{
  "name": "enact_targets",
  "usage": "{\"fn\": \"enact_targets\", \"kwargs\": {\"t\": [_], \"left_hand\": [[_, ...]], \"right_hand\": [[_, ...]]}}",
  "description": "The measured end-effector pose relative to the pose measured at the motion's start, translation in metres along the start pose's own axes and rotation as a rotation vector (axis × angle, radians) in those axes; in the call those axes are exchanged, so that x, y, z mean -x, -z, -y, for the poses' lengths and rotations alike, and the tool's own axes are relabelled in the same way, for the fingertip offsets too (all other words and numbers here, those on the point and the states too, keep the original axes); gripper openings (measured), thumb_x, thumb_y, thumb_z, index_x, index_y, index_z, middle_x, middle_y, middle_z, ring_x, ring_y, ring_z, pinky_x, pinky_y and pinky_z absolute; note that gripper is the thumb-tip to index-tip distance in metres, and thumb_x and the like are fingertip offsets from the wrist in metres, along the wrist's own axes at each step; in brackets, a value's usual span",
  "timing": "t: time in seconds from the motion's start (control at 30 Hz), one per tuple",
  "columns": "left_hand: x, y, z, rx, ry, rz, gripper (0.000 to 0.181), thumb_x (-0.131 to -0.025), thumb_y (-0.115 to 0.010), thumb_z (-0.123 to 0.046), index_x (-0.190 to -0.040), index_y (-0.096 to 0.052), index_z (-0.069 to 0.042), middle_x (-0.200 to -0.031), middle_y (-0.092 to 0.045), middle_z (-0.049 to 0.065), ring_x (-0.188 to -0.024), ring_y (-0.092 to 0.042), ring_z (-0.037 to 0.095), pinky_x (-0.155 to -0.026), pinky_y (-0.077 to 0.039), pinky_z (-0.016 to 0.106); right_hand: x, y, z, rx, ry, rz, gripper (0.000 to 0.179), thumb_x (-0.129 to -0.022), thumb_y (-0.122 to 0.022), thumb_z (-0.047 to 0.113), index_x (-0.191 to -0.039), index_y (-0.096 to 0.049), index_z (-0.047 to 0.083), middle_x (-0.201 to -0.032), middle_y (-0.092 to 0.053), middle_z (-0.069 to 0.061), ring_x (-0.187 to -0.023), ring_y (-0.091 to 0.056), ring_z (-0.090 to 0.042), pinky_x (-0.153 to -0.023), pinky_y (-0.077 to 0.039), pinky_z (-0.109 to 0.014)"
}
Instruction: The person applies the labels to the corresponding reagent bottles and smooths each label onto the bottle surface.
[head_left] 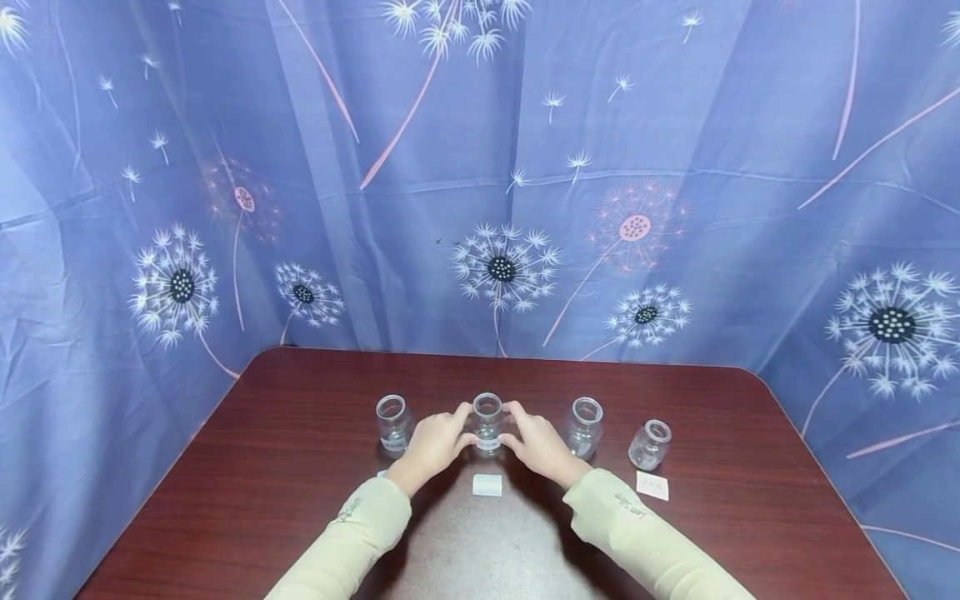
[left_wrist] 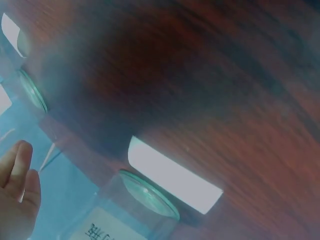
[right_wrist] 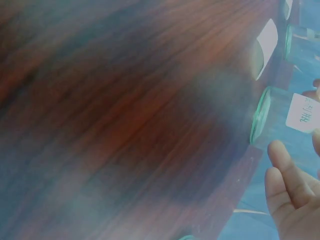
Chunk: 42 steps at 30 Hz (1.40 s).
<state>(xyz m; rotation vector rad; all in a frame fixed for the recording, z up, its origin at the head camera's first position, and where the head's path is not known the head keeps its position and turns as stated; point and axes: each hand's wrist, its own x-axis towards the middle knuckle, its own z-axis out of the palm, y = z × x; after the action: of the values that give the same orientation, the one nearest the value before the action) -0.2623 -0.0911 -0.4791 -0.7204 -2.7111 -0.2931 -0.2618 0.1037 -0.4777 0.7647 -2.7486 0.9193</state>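
Note:
Among the clear glass jars on the table, a labelled middle jar (head_left: pixel 487 427) stands upright between both hands. My left hand (head_left: pixel 432 443) is at its left side and my right hand (head_left: pixel 543 446) at its right, thumbs nearer me and fingers farther back. Fingertips are at or very near the glass; contact is hard to tell. In the right wrist view the jar's white label (right_wrist: pixel 302 113) carries handwriting, and my right hand's fingers (right_wrist: pixel 281 156) are extended, not curled. A small white card (head_left: pixel 487 485) lies in front of the jar.
A labelled jar (head_left: pixel 393 427) stands left of the left hand. Right of the right hand are another jar (head_left: pixel 585 427) and a smaller, rounder jar (head_left: pixel 649 445) with a handwritten card (head_left: pixel 652 485) before it. The dark red table (head_left: pixel 247 483) ends at a blue dandelion-print curtain (head_left: pixel 420 283).

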Motion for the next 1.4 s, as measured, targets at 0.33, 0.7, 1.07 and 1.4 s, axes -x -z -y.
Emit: {"fn": "enact_targets", "kwargs": {"t": [0.33, 0.7, 1.07, 1.4], "left_hand": [[0.001, 0.009, -0.001, 0.196, 0.084, 0.109, 0.062, -0.078, -0.064, -0.034, -0.129, -0.034, -0.015, -0.102, -0.065, 0.002, -0.087, -0.063, 0.018, -0.069, -0.049, 0.035], [-0.018, 0.039, -0.022, 0.364, 0.087, -0.144, 0.056, -0.075, -0.068, -0.028, -0.125, -0.045, -0.015, -0.117, -0.057, 0.001, -0.089, -0.061, 0.013, -0.074, -0.048, 0.031], [-0.025, 0.02, -0.079, 0.325, -0.115, -0.195, 0.035, -0.076, -0.066, -0.025, -0.108, -0.055, -0.018, -0.088, -0.061, -0.007, -0.073, -0.057, 0.003, -0.062, -0.044, 0.017], [-0.031, -0.019, -0.111, 0.352, -0.095, 0.137, 0.034, -0.076, -0.065, -0.031, -0.107, -0.056, -0.02, -0.088, -0.06, -0.009, -0.073, -0.056, 0.003, -0.06, -0.041, 0.017]], "right_hand": [[0.008, 0.009, -0.001, -0.079, -0.044, -0.008, 0.055, -0.077, -0.065, 0.012, -0.123, -0.038, 0.005, -0.105, -0.061, -0.015, -0.073, -0.06, -0.021, -0.066, -0.046, -0.03], [0.02, 0.058, 0.003, -0.222, 0.009, -0.081, 0.051, -0.074, -0.066, 0.007, -0.12, -0.044, 0.005, -0.113, -0.056, -0.019, -0.082, -0.061, -0.03, -0.067, -0.049, -0.034], [0.043, 0.101, -0.008, -0.331, -0.047, -0.042, 0.039, -0.076, -0.066, 0.009, -0.112, -0.053, 0.005, -0.11, -0.058, -0.016, -0.086, -0.062, -0.029, -0.068, -0.05, -0.031], [0.077, 0.112, -0.037, -0.385, -0.092, 0.189, 0.032, -0.075, -0.066, 0.007, -0.102, -0.056, -0.007, -0.099, -0.06, -0.023, -0.082, -0.056, -0.01, -0.066, -0.046, -0.023]]}}
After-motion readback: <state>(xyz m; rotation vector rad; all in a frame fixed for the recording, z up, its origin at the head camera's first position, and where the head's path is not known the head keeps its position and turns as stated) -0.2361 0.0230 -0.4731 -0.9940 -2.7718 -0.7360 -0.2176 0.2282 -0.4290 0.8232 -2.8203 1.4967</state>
